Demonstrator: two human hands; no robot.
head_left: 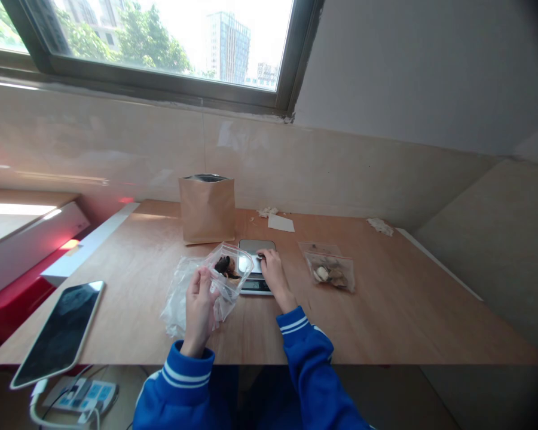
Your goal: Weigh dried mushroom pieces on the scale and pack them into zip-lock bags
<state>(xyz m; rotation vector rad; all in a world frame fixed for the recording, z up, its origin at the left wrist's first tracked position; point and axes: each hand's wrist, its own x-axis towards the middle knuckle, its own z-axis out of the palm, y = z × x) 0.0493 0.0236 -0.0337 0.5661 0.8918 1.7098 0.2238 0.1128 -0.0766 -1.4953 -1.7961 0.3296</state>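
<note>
My left hand (200,301) is closed around a clear plastic bag (228,272) with dark pieces inside, held open and tilted over the left edge of a small digital scale (256,267). My right hand (273,272) rests on the scale's steel platform, fingers curled at its right side; whether it pinches anything is hidden. Crumpled clear plastic bags (178,294) lie under and left of my left hand. Both sleeves are blue with white stripes.
A brown paper stand-up pouch (207,208) stands open behind the scale. A sealed clear bag of pale dried pieces (330,272) lies to the right. Paper scraps (280,223) lie near the wall. A phone (60,331) overhangs the table's front left corner, cabled to a power strip (81,396) below.
</note>
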